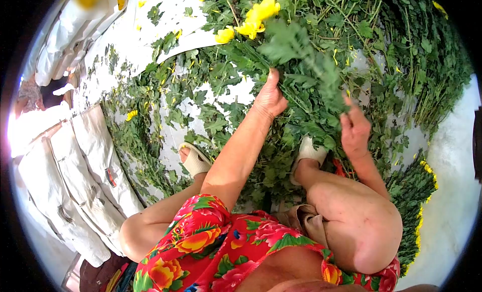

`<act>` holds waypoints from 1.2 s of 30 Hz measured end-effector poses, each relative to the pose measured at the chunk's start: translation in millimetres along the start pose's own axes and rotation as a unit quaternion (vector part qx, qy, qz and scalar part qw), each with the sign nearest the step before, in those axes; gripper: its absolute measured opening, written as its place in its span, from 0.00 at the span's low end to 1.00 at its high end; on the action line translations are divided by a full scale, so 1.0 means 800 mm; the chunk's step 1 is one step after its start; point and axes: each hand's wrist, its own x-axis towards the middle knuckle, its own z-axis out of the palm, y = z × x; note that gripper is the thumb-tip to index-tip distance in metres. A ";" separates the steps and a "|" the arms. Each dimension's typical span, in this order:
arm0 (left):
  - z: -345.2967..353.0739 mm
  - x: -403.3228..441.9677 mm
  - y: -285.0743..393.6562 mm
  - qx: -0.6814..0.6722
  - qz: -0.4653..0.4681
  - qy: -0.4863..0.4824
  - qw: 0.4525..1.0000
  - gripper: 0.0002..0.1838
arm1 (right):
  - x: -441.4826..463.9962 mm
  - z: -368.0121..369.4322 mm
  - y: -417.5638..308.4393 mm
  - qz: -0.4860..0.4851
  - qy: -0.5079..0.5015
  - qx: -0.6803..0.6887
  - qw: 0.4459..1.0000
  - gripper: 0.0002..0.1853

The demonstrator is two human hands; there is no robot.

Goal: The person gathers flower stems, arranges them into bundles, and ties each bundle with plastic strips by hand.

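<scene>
My left hand (pixel 272 98) is closed around a bunch of leafy chrysanthemum stems, its thumb pointing up along them. Yellow chrysanthemum blooms (pixel 251 23) show above this hand, toward the far side. To the right, my right hand (pixel 355 129) has its fingers curled, with the fingertips smeared by motion. A blurred leafy chrysanthemum stem (pixel 324 76) rises beside those fingertips and seems to be in their grip; its lower end is hidden. Dense green leaves (pixel 309 108) fill the space between both hands.
Cut stems and loose leaves (pixel 201 111) cover the white ground sheet (pixel 165 21). A large heap of stems (pixel 422 56) lies at right. More yellow-edged flowers (pixel 419 216) line the lower right. White wrapped bundles (pixel 85 176) lie left. My sandaled feet (pixel 196 160) stand among the leaves.
</scene>
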 end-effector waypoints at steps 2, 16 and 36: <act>0.007 -0.004 0.001 0.005 0.006 -0.017 1.000 0.47 | -0.014 0.011 -0.007 -0.056 -0.049 -0.021 0.997 0.25; 0.030 -0.009 0.009 0.045 -0.002 0.169 0.985 0.25 | 0.010 -0.025 0.001 -0.067 -0.272 0.078 0.957 0.28; -0.017 -0.041 0.057 0.067 -0.002 0.286 0.956 0.24 | 0.324 -0.196 0.317 0.342 0.125 -0.331 0.871 0.68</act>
